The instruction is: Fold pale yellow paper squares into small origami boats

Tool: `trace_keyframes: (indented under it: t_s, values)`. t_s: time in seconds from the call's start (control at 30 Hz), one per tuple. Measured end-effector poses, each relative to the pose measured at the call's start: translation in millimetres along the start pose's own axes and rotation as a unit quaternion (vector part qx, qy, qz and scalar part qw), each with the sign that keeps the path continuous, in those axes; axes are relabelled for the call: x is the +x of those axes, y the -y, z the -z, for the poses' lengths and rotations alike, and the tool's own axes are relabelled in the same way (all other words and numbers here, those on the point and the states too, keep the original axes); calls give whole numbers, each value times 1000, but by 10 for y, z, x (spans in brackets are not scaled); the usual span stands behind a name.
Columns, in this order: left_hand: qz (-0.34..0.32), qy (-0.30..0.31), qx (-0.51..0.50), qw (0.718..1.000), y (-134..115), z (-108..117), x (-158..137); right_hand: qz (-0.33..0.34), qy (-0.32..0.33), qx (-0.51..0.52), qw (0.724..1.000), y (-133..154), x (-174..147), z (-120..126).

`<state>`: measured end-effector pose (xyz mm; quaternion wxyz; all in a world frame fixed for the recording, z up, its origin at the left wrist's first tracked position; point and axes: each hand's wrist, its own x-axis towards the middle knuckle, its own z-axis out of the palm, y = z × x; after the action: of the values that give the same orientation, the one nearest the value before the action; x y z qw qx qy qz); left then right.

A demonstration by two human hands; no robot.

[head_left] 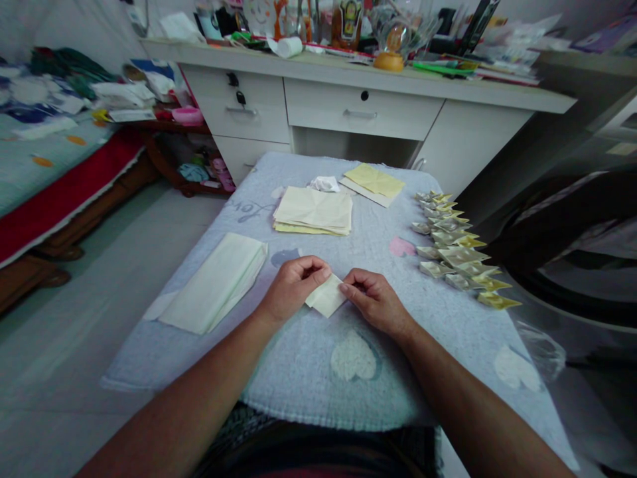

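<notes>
A small folded piece of pale yellow paper (327, 297) is held between both hands near the middle of the cloth. My left hand (293, 285) pinches its upper left edge between thumb and fingers. On the other side, my right hand (374, 299) grips the right corner the same way. Beyond the hands lies a stack of cream and yellow paper sheets (314, 207). To the left is a larger folded bundle of pale paper (213, 282). Several folded paper boats (458, 249) stand in rows at the right, some whitish, some yellow.
A blue-grey quilted cloth (298, 392) covers the work surface. Behind the stack are a crumpled white tissue (324, 184) and two loose sheets (375, 180). A white desk (358, 106) with drawers stands beyond, its top cluttered. A bed (54, 172) is at the left.
</notes>
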<state>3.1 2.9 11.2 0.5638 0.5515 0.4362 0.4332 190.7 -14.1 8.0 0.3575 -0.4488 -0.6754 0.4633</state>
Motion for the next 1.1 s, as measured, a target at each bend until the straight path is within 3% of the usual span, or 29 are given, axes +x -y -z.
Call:
trace_keyframes:
  t_s: [0.17, 0.3, 0.57, 1.1]
  values:
    - [-11, -34, 29, 999, -22, -18, -6, -9, 4, 3, 1000, -3, 5, -22]
    - [-28, -67, 38, 997, -13, -10, -8, -25, -5, 76, 997, -20, 14, -37]
    - [11, -90, -28, 995, 64, 9, 29, -49, 12, 182, 982, -16, 18, -31]
    - [61, 49, -143, 987, 21, -47, -11, -38, 33, 212, 976, 65, -20, 4]
